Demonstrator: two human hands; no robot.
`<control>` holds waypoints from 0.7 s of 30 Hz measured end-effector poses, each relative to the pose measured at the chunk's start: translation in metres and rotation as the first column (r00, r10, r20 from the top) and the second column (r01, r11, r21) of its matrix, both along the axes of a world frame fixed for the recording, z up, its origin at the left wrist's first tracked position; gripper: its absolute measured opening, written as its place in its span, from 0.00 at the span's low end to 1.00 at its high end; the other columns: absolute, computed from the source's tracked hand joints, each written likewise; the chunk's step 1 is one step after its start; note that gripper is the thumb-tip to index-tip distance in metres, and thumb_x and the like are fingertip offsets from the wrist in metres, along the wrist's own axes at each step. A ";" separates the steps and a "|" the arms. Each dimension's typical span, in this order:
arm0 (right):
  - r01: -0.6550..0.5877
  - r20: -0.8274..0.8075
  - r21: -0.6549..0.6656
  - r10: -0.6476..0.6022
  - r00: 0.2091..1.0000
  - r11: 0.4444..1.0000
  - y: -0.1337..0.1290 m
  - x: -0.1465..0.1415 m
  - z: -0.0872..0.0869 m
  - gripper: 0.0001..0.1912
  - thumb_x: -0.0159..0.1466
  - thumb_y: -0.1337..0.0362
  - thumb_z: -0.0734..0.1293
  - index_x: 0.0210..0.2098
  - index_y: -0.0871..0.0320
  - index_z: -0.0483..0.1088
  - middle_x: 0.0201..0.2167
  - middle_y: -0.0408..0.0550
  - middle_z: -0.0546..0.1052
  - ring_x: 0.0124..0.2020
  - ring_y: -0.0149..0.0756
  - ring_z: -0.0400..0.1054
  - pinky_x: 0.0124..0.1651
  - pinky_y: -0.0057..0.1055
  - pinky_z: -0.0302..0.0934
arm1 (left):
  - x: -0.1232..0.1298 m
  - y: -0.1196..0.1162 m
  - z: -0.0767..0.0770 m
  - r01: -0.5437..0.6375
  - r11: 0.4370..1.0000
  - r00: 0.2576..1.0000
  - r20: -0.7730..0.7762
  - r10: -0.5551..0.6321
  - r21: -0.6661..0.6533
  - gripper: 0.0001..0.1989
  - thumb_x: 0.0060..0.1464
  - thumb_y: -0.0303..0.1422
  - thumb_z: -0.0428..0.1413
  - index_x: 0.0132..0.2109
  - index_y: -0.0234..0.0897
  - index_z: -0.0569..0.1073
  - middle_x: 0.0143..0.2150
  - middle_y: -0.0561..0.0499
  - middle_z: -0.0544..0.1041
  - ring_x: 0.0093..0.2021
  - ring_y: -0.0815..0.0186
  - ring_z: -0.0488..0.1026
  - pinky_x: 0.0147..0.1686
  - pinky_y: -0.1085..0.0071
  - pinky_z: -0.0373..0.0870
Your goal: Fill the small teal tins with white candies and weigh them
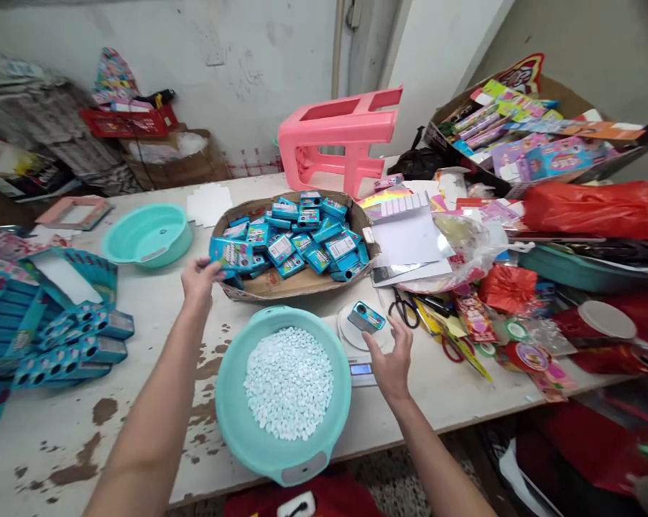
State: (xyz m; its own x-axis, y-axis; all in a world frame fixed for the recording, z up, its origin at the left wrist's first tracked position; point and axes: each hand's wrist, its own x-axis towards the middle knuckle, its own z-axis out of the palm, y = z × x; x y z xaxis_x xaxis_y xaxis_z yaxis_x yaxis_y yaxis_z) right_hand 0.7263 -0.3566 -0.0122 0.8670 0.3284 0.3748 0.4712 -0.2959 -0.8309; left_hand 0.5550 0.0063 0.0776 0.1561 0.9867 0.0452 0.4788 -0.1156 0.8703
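My left hand (201, 278) pinches the lower left corner of a blue printed packet (231, 253) at the left end of a cardboard tray (264, 286) heaped with small blue boxes (304, 244). Over to the right, one blue box (366, 317) lies on the round plate of a small scale (363, 368). My right hand (393, 352) is beside it, fingers spread, holding nothing. Between my forearms a turquoise basin (228, 402) holds a heap of small pale pieces (289, 380).
Another turquoise basin (146, 233) stands behind left. Stacked blue boxes (81, 341) sit at the left. Black scissors (404, 310), a plastic bag (464, 248) and loose packaging crowd the right. A pink stool (338, 129) lies behind the tray.
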 end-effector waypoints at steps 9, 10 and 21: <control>-0.458 -0.150 0.148 0.478 0.866 0.876 0.008 -0.074 0.039 0.33 0.57 0.59 0.70 0.58 0.51 0.56 0.54 0.54 0.65 0.55 0.44 0.61 0.50 0.43 0.67 | -0.047 -0.218 -0.038 0.514 0.460 0.697 0.665 0.268 -0.724 0.04 0.53 0.30 0.54 0.35 0.35 0.73 0.34 0.45 0.77 0.27 0.70 0.73 0.28 0.73 0.73; -0.495 -0.149 0.155 0.516 0.844 0.855 0.004 -0.073 0.044 0.38 0.54 0.58 0.72 0.60 0.51 0.54 0.56 0.55 0.63 0.57 0.45 0.60 0.51 0.43 0.66 | -0.047 -0.235 -0.041 0.543 0.413 0.717 0.659 0.226 -0.732 0.05 0.53 0.31 0.55 0.36 0.35 0.74 0.34 0.44 0.77 0.27 0.68 0.73 0.27 0.72 0.73; -0.275 -0.551 0.300 0.401 0.732 0.913 -0.046 -0.074 0.022 0.20 0.53 0.56 0.70 0.41 0.55 0.63 0.33 0.46 0.76 0.33 0.39 0.72 0.39 0.37 0.68 | -0.022 -0.232 -0.116 0.440 0.880 0.875 -0.133 -0.465 -0.177 0.16 0.54 0.42 0.53 0.46 0.40 0.75 0.50 0.42 0.74 0.56 0.53 0.65 0.55 0.54 0.59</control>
